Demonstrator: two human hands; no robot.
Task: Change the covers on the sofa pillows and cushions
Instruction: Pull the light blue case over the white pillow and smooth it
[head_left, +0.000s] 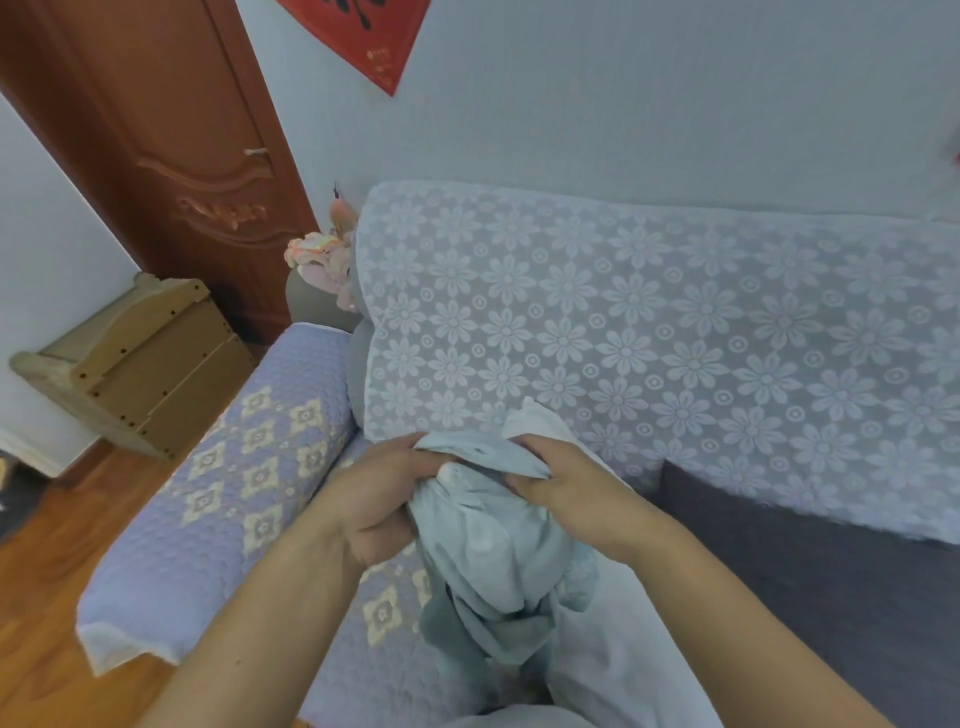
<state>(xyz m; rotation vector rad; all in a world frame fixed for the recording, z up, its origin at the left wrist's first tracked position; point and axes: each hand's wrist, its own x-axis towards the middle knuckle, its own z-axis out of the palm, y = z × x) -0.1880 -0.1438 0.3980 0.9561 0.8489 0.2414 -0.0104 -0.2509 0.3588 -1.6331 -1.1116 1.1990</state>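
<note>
The soft, pale blue-green cloth cover (498, 540) hangs bunched up in front of the sofa seat, held at its top by both hands. The left hand (379, 499) and right hand (566, 488) have fingers squeezed shut on the cloth. I think it helps to find the opening edge and pull it wide, slowly.

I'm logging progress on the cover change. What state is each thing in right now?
Pale blue cover: bunched up, held in the air over the seat by both hands.
Left hand: fingers closed on the cover's top edge.
Right hand: fingers closed on the cover's top edge.
Lace floral throw: draped over the sofa back.
Quilted armrest cover: in place on the armrest.
Wooden door: shut.
</note>
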